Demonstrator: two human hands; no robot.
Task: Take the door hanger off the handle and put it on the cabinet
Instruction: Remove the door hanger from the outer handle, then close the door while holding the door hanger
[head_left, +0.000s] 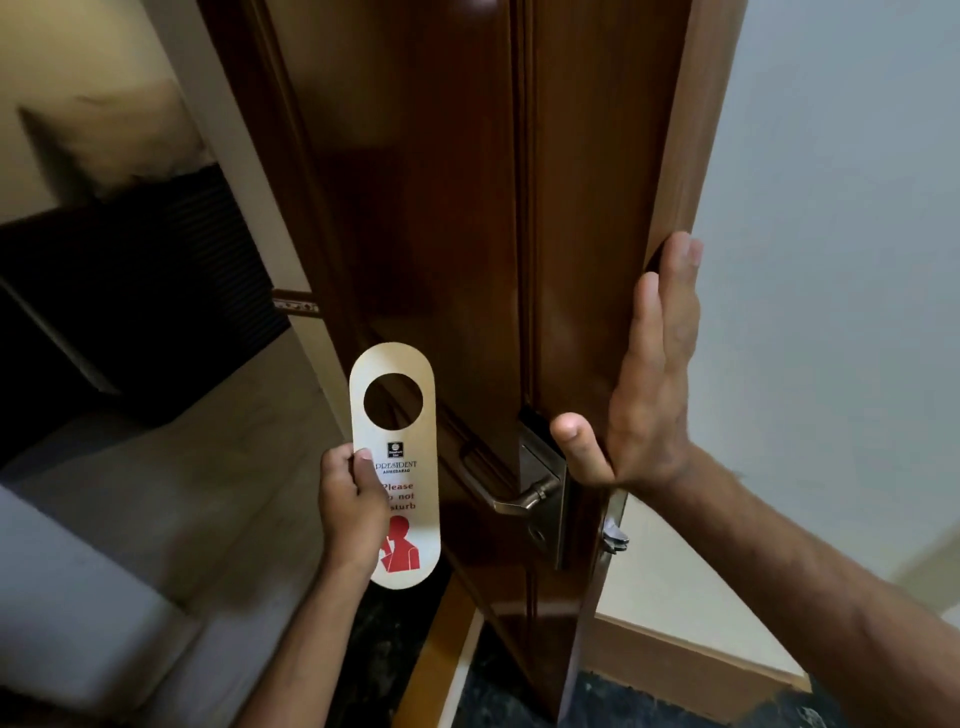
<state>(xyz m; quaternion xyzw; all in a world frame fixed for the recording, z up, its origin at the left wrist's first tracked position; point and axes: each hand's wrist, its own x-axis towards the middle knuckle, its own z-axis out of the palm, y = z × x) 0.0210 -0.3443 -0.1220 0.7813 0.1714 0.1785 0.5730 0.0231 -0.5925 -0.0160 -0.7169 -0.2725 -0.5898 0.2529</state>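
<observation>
Door hanger (396, 431): a flat, stiff card, cream-white with a matte face, shaped as a long strip with rounded ends and a round hole cut near its top.
Print: a small dark logo under the hole, then "PRESIDENT", then red words reading "Please", "not" and "sturb" where my thumb leaves them clear, and a red figure near the bottom.
Long axis: it runs almost straight up and down, hole end up, printed face toward me.
Place: it is off the handle (511, 499), held in the air just left of it, in front of the door (441, 218).
Left hand (347, 501): my fingers are closed around the card's left edge at mid-height, thumb pressed on the printed face.
Right hand (641, 410): it is spread flat, palm against the door's edge above the handle, gripping nothing.
Door: dark glossy brown wood with vertical grooves.
Handle: a brushed metal lever on a rectangular plate.
</observation>
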